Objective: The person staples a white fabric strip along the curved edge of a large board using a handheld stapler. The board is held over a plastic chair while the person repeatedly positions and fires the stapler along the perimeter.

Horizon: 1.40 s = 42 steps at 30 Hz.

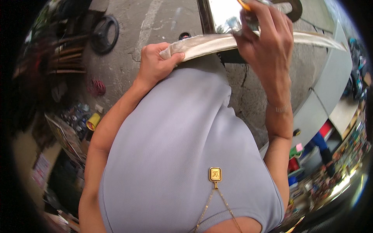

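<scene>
Two hands grip: left hand closed on pale cloth-wrapped strip (frayed end); right hand clasps shiny tool above it.

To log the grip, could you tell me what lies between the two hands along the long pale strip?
In the head view, only the pale strip itself spans from the left hand to the right hand, above the grey shirt.

The right hand closes on a shiny tool whose top runs off the upper edge, so its kind cannot be told. The orange piece beside it is cut off too. The pale strip passes behind that hand. The person's shirt hides the ground below. The shelves at the right rim blur into coloured specks.
</scene>
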Available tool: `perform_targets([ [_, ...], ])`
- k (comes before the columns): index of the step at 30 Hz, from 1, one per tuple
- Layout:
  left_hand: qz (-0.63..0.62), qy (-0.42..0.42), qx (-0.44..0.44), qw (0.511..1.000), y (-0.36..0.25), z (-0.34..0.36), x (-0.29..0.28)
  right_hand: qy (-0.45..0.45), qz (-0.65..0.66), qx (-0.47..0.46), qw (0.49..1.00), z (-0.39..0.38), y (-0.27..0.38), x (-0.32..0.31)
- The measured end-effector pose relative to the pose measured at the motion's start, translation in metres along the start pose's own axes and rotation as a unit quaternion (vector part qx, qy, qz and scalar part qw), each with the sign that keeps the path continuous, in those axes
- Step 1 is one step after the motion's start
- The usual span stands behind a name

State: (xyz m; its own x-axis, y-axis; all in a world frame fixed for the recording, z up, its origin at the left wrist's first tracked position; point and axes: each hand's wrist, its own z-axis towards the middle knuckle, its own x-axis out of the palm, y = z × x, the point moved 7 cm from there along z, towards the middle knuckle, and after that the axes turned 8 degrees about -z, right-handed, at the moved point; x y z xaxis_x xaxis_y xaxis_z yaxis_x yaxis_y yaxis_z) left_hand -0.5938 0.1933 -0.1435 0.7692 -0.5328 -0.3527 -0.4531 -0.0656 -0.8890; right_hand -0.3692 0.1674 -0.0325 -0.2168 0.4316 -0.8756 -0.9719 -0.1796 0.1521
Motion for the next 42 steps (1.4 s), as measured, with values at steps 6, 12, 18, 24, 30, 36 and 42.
perform_targets([
  [6, -0.149, 0.099, -0.037, 0.983, 0.012, 0.006, 0.024, 0.253, 0.165, 0.254, 0.919, -0.075, 0.047, -0.037],
  [12, -0.196, 0.146, -0.070, 0.967, 0.016, 0.006, 0.038, 0.382, 0.224, 0.413, 0.796, -0.136, 0.084, -0.011],
  [18, -0.223, 0.184, -0.080, 0.954, 0.015, 0.011, 0.048, 0.401, 0.214, 0.462, 0.762, -0.143, 0.093, -0.007],
  [24, -0.242, 0.196, -0.074, 0.947, 0.017, 0.016, 0.046, 0.400, 0.208, 0.485, 0.750, -0.138, 0.102, -0.002],
  [30, -0.248, 0.209, -0.070, 0.943, 0.020, 0.016, 0.048, 0.395, 0.198, 0.481, 0.757, -0.134, 0.103, 0.000],
  [36, -0.232, 0.236, -0.093, 0.939, 0.019, 0.012, 0.047, 0.412, 0.186, 0.477, 0.753, -0.131, 0.103, 0.001],
  [42, -0.219, 0.243, -0.086, 0.941, 0.022, 0.010, 0.047, 0.415, 0.148, 0.497, 0.748, -0.130, 0.102, 0.004],
])
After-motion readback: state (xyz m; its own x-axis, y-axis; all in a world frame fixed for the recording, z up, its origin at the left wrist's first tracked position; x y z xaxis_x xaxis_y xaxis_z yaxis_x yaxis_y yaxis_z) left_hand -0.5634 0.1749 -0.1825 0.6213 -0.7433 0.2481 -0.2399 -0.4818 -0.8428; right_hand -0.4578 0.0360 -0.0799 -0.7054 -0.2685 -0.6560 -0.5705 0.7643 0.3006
